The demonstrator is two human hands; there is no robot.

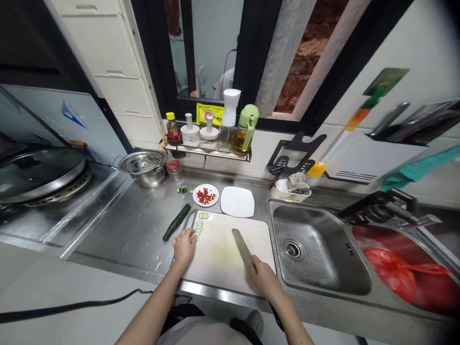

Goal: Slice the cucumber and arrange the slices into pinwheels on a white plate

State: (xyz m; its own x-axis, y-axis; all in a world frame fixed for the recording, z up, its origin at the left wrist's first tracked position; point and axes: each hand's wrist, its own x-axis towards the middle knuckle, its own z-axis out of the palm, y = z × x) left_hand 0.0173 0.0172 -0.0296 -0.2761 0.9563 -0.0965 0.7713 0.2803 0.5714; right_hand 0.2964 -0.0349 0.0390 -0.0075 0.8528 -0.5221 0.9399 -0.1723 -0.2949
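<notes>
My left hand (184, 245) rests at the left edge of a white cutting board (223, 251), fingers curled on a row of cucumber slices (198, 228). Two more slices (203, 216) lie at the board's far left corner. My right hand (264, 278) grips the handle of a knife (242, 247), whose blade lies low over the middle of the board, pointing away from me. A whole cucumber (177, 222) lies on the steel counter just left of the board.
Behind the board sit a small plate of red chilli pieces (205, 195) and an empty white square plate (237, 201). A sink (316, 249) is at the right, a lidded steel pot (143, 167) and a stove at the left. A condiment shelf (208, 143) hangs above.
</notes>
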